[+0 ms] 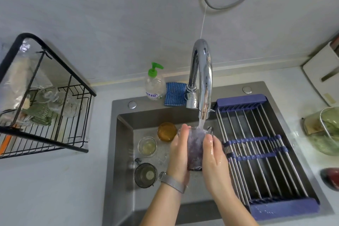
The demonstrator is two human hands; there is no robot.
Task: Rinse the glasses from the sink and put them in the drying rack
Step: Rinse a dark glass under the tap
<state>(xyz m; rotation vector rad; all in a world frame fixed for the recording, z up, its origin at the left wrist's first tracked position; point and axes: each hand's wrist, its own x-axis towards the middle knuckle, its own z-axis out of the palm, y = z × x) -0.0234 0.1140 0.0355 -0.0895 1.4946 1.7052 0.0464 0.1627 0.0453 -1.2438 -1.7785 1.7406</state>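
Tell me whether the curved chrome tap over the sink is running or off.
Running. A stream of water falls from the curved chrome tap onto the purple-tinted glass held between both hands.

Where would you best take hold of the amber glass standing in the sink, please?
Grip the amber glass around its side wall just below the rim, coming from above. It stands upright, mouth up, with bare sink floor on its left; the left hand is busy beside it.

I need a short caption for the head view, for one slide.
Both hands hold a purple glass under the running faucet.
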